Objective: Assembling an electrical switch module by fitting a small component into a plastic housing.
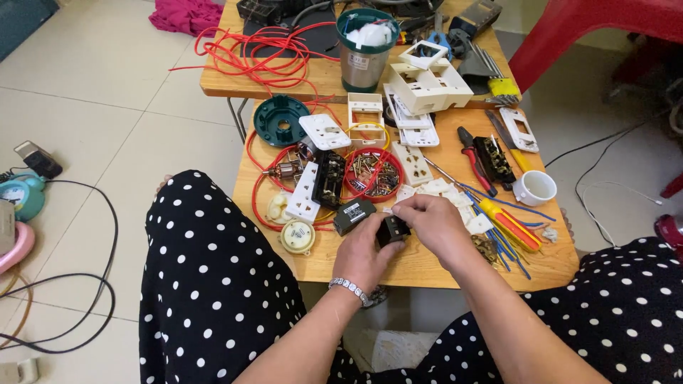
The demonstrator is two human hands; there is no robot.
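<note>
My left hand (366, 254) and my right hand (430, 224) meet over the near edge of a low wooden table (441, 267). Together they grip a small black block-shaped electrical part (392, 229). The left hand cups it from below, and a silver bracelet (351, 289) sits on that wrist. Fingers of the right hand pinch its top. Just left of the hands lies a black rectangular module (353, 215). A red lid holding several screws (371, 174) sits behind it.
White sockets and switch plates (420, 107), red wire (256, 53), a green round part (282, 121), a steel cup (364, 53), pliers (475, 151), a yellow screwdriver (509, 222), blue wire bits and a small white cup (533, 188) crowd the table. Cables lie on the floor at left.
</note>
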